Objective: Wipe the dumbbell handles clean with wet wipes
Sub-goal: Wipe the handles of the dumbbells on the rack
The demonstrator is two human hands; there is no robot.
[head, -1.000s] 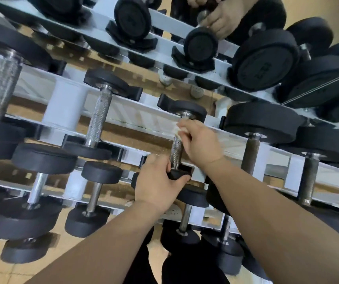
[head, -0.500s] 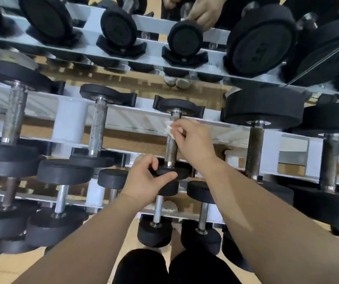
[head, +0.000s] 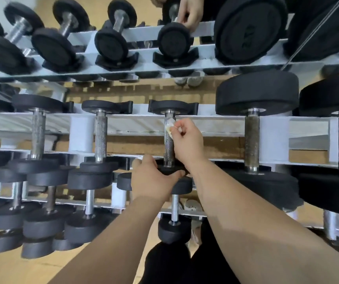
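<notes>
Pinching a white wet wipe (head: 169,126) against the knurled dumbbell handle (head: 169,149) at frame centre with curled fingers of the right hand (head: 187,140), and clasping its near black head (head: 169,171) with the left hand (head: 151,180).

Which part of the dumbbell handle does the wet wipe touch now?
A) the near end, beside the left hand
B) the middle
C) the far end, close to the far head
C: the right hand pinches the wet wipe against the handle near its far head.

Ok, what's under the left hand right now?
The left hand grips the dumbbell's near black end. The hand covers most of that end, so whatever supports it cannot be seen.
</notes>
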